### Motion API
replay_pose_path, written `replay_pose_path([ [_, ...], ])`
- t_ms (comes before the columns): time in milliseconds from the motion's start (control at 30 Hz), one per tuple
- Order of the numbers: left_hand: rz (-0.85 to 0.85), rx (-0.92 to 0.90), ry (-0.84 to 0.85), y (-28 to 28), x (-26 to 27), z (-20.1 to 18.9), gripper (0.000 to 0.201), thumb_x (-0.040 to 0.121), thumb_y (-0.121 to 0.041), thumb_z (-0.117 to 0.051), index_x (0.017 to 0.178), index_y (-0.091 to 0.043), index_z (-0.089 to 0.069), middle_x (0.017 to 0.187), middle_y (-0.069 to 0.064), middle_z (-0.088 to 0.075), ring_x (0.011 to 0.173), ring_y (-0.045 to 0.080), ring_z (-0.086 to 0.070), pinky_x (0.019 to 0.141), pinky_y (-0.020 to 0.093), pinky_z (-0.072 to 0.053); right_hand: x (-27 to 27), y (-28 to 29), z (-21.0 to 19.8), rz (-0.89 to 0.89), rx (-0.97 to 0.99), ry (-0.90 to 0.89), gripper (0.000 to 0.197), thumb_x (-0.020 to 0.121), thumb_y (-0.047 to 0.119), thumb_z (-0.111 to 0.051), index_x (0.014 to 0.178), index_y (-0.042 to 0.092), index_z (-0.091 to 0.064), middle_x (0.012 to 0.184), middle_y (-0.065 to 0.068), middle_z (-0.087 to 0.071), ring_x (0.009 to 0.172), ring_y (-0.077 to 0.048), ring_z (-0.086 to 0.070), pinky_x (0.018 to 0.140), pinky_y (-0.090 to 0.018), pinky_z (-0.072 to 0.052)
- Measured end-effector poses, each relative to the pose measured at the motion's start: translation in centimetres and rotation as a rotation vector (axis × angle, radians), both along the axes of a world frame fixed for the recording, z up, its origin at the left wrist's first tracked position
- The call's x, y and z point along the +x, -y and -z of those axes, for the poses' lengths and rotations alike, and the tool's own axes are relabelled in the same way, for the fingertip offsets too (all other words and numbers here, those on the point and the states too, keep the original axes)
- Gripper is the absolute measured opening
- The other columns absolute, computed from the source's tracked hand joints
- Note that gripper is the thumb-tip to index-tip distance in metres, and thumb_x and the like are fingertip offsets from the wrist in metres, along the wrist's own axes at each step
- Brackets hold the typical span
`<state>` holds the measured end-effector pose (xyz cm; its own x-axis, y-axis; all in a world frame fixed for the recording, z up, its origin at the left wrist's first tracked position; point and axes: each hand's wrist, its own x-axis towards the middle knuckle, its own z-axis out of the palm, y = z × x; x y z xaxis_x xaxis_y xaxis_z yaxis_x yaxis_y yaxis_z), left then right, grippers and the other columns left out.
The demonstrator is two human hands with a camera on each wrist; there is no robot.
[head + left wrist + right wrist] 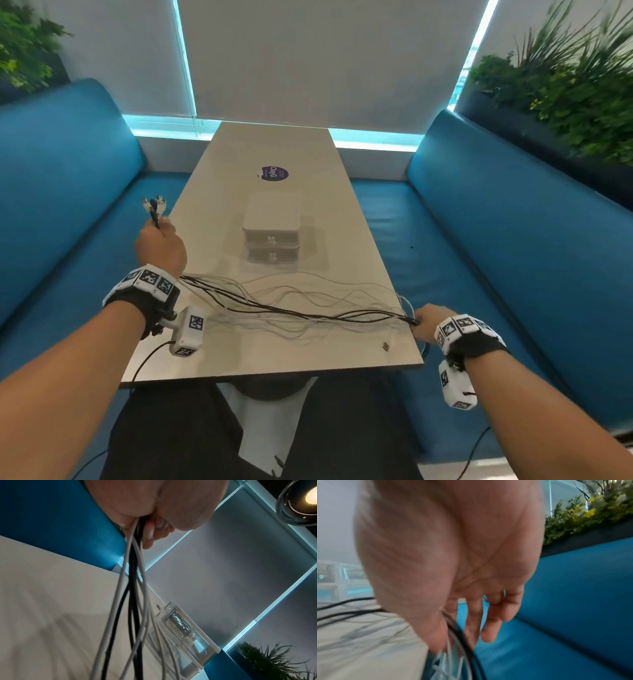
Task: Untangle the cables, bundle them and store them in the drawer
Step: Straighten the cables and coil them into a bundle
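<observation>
Several black and white cables (308, 310) stretch across the near part of the table (260, 356) between my two hands. My left hand (161, 240) is raised over the left table edge and grips the bundle in a fist, with the connector ends (154, 205) sticking up. In the left wrist view the cables (130, 588) hang down from my curled fingers (150, 534). My right hand (423, 322) holds the bundle at the right table edge. In the right wrist view, thumb and forefinger pinch the cables (460, 642) while the other fingers (488, 628) hang loose. A white two-drawer unit (272, 222) stands mid-table with both drawers closed.
Blue benches (513, 240) flank the table on both sides. A small dark object (386, 346) lies near the front right corner. A round purple sticker (274, 173) sits behind the drawer unit. Plants (575, 96) stand behind the benches.
</observation>
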<state>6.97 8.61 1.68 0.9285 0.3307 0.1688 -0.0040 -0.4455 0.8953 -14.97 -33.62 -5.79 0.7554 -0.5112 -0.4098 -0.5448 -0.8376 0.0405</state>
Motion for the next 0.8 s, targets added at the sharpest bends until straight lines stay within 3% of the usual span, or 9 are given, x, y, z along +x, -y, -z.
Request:
replay_pose_path([
  [100, 0.006, 0.005, 0.006, 0.3, -0.1, -0.1, 0.044, 0.107, -0.029, -0.034, 0.116, 0.004, -0.062, 0.12, 0.028, -0.062, 0.111, 0.046, -0.056, 0.096, 0.048, -0.042, -0.3, 0.6, -0.2, 0.191, -0.127, 0.176, 0.027, 0.094, 0.041, -0.05, 0.096, 0.019, -0.066, 0.085, -0.002, -0.066, 0.076, -0.024, -0.065, 0.065, -0.03, -0.05],
  [167, 0.012, 0.004, 0.017, 0.5, -0.1, -0.3, 0.045, 0.107, -0.029, -0.034, 0.115, 0.005, -0.062, 0.118, 0.029, -0.062, 0.11, 0.047, -0.055, 0.095, 0.048, -0.042, -0.2, 0.7, -0.4, 0.277, -0.172, 0.263, 0.027, 0.095, 0.033, -0.051, 0.112, 0.014, -0.058, 0.101, -0.008, -0.066, 0.09, -0.03, -0.065, 0.072, -0.035, -0.048],
  [233, 0.015, 0.005, 0.019, 0.6, -0.1, -0.6, 0.044, 0.107, -0.029, -0.035, 0.115, 0.005, -0.062, 0.12, 0.029, -0.062, 0.112, 0.046, -0.055, 0.097, 0.047, -0.041, 0.2, 0.6, -0.3, 0.326, -0.087, 0.287, 0.052, 0.089, 0.033, -0.064, 0.128, 0.006, -0.041, 0.121, -0.015, -0.06, 0.109, -0.034, -0.061, 0.082, -0.04, -0.048],
  [300, 0.016, 0.003, 0.018, 0.8, -0.1, -0.8, 0.043, 0.107, -0.029, -0.035, 0.116, 0.004, -0.062, 0.121, 0.028, -0.062, 0.113, 0.045, -0.055, 0.097, 0.047, -0.041, 0.9, 0.1, -0.3, 0.277, 0.059, 0.279, 0.068, 0.08, 0.03, -0.073, 0.131, 0.006, -0.036, 0.13, -0.016, -0.05, 0.117, -0.034, -0.055, 0.092, -0.041, -0.049],
  [467, 0.009, 0.002, 0.015, 0.6, -0.3, -0.7, 0.044, 0.107, -0.029, -0.034, 0.116, 0.004, -0.061, 0.12, 0.027, -0.062, 0.111, 0.045, -0.056, 0.096, 0.047, -0.042, 2.6, -2.1, -0.1, 0.049, 0.258, 0.454, 0.054, 0.077, 0.028, -0.068, 0.125, 0.022, -0.046, 0.126, -0.002, -0.042, 0.122, -0.022, -0.04, 0.098, -0.036, -0.041],
  [533, 0.003, -0.002, 0.011, 0.4, -0.5, -0.6, 0.043, 0.107, -0.028, -0.034, 0.115, 0.004, -0.062, 0.12, 0.027, -0.062, 0.111, 0.044, -0.056, 0.096, 0.046, -0.042, 3.1, -3.0, -0.3, 0.018, 0.383, 0.525, 0.041, 0.083, 0.025, -0.063, 0.122, 0.024, -0.05, 0.124, 0.001, -0.047, 0.117, -0.017, -0.047, 0.096, -0.032, -0.043],
  [600, 0.003, -0.005, 0.01, 0.2, -0.5, -0.4, 0.043, 0.107, -0.028, -0.035, 0.115, 0.004, -0.062, 0.12, 0.028, -0.062, 0.111, 0.045, -0.056, 0.096, 0.047, -0.042, 3.4, -3.9, -0.4, -0.03, 0.432, 0.461, 0.026, 0.09, 0.024, -0.054, 0.116, 0.025, -0.056, 0.116, 0.001, -0.059, 0.105, -0.017, -0.058, 0.088, -0.031, -0.048],
  [667, 0.0, -0.011, 0.009, -0.2, -0.4, -0.1, 0.044, 0.107, -0.029, -0.035, 0.114, 0.004, -0.062, 0.118, 0.028, -0.063, 0.11, 0.045, -0.056, 0.096, 0.047, -0.042, 3.8, -4.5, -0.4, -0.084, 0.342, 0.37, 0.025, 0.095, 0.028, -0.044, 0.114, 0.024, -0.059, 0.114, 0.0, -0.064, 0.099, -0.019, -0.06, 0.086, -0.033, -0.05],
  [800, -0.016, -0.016, 0.018, -0.8, -0.2, -0.2, 0.045, 0.107, -0.029, -0.035, 0.114, 0.005, -0.063, 0.118, 0.028, -0.063, 0.11, 0.046, -0.057, 0.094, 0.046, -0.042, 4.2, -4.2, -0.4, -0.169, -0.039, 0.173, 0.041, 0.089, 0.029, -0.03, 0.119, 0.029, -0.057, 0.128, -0.001, -0.057, 0.111, -0.03, -0.056, 0.092, -0.046, -0.039],
])
